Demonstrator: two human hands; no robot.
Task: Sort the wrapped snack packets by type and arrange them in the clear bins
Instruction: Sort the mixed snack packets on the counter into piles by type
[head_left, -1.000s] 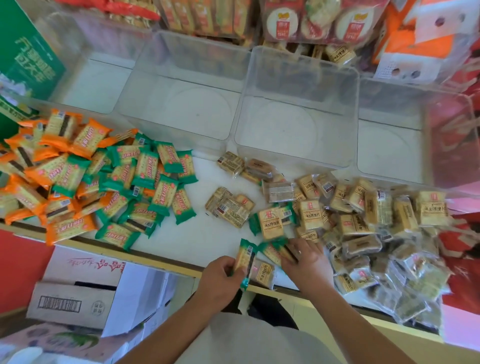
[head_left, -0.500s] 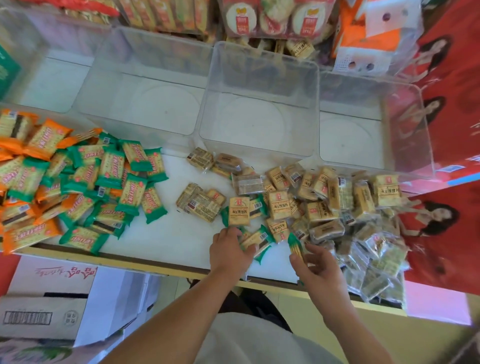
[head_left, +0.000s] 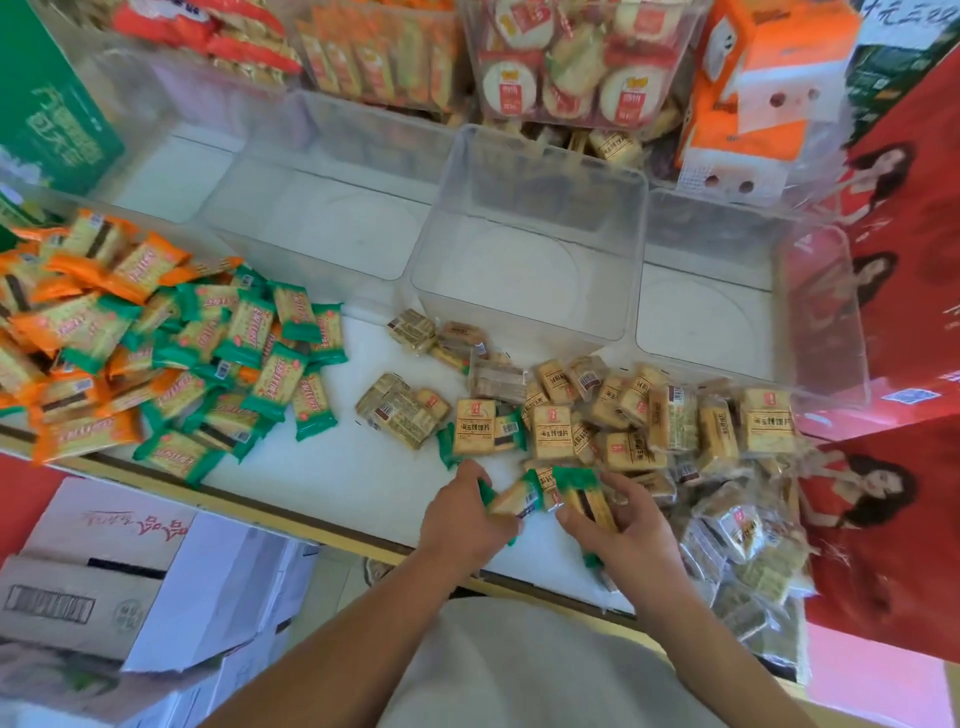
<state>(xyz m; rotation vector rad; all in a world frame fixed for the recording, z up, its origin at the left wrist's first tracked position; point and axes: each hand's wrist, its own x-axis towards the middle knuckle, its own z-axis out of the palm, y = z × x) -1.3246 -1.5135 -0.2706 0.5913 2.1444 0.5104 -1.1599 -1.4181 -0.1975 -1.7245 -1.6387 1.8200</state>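
Head view: we pick green-edged packets (head_left: 576, 488) out of the clear-wrapped heap (head_left: 675, 431).
At the near bench (head_left: 337, 467) edge, the fingers of our left hand (head_left: 462, 525) and right hand (head_left: 623, 530) each grip one. Next, we judge, they go left to the green pile (head_left: 249, 353), not yet into the far clear bins (head_left: 519, 270).

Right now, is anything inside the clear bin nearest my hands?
No, the clear bin shows only bare floor; packets lie outside it on the shelf.
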